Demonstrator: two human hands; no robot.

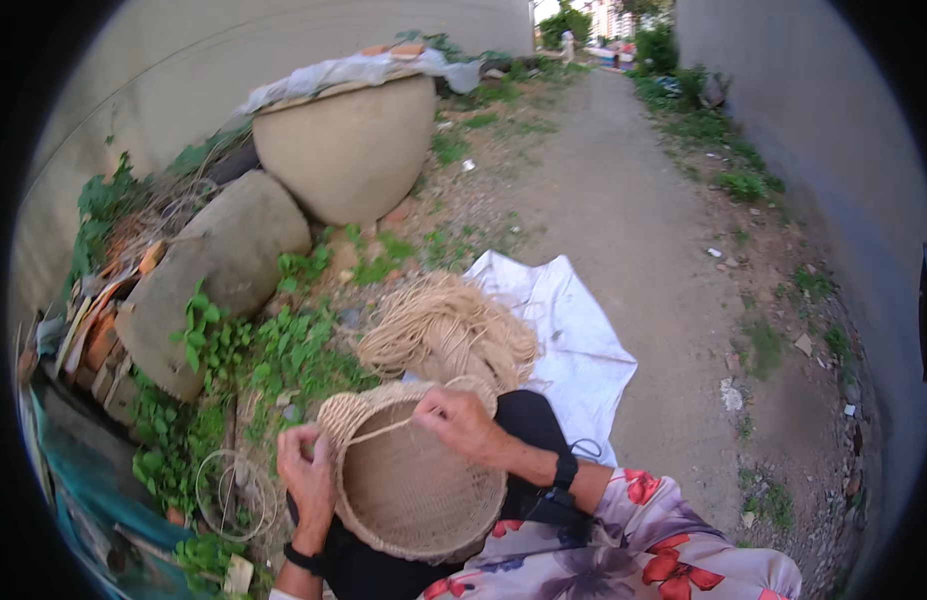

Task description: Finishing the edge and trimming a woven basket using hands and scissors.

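Head view, the only one, looks down on a woven basket (424, 490) at about 6 to 7 o'clock of the picture, resting on dark cloth (536, 425) over the person's lap, its round mouth facing up toward the camera. A thicker, ropelike woven border bulges from its rim at 10 to 11 o'clock. Right hand (459, 424) is over the rim at 1 o'clock, fingers drawn narrow and pinching a pale strand (380, 432). That strand runs taut across the opening toward the rim at 10 o'clock. Left hand (309, 474) is by the basket's 9 o'clock side, fingers bent toward the thumb; whether it grips anything I cannot tell. Both wrists wear dark bands.

Just beyond the basket, at 12 o'clock from it, lies a loose heap of tan cord (449, 330), partly on a white sheet (589, 350) that spreads toward 1 and 2 o'clock. Floral cloth (664, 545) is at 4 o'clock from the basket; a loop of thin pale wire (234, 495) lies at 9 o'clock, past the left hand.

Toward 11 o'clock of the picture stands a large rounded vessel (349, 150) topped with pale sheeting; a greyish cylinder (224, 275) leans nearby at 9 to 10 o'clock among green plants (299, 350). A dirt path (604, 180) leads off toward 1 o'clock.
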